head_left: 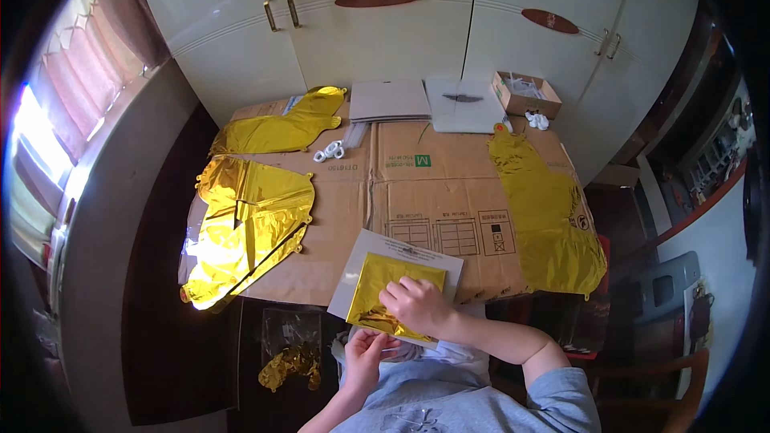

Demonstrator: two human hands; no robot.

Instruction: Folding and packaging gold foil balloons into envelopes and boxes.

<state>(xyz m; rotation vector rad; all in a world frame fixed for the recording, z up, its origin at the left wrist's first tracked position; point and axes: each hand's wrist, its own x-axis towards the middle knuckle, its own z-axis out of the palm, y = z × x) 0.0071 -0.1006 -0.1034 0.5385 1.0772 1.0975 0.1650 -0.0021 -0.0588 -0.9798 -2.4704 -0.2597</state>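
two bare hands work at the lower centre of the frame, over a folded gold foil sheet lying on a pale card; the card's upper part overlaps the near edge of a cardboard-covered table. right hand: fingers curled, knuckles up, set on the foil; whether they pinch a layer of it cannot be told. left hand: palm partly turned up, thumb and fingertips drawn narrow at the lower edge of the card and foil; what lies between them cannot be made out.

three flat gold foil shapes lie spread on the cardboard: an upper foil shape at upper left, a creased, shiny foil shape at middle left, and a long foil shape at right. near the upper edge of the table, from left to right: white rings, a stack of grey boards, a whitish flat packet with a dark mark, and an open box of pale items, with a white crumpled piece just beside it. at lower left, below table level, a clear bag lies near crumpled gold foil. pale cabinets fill the top of the frame.
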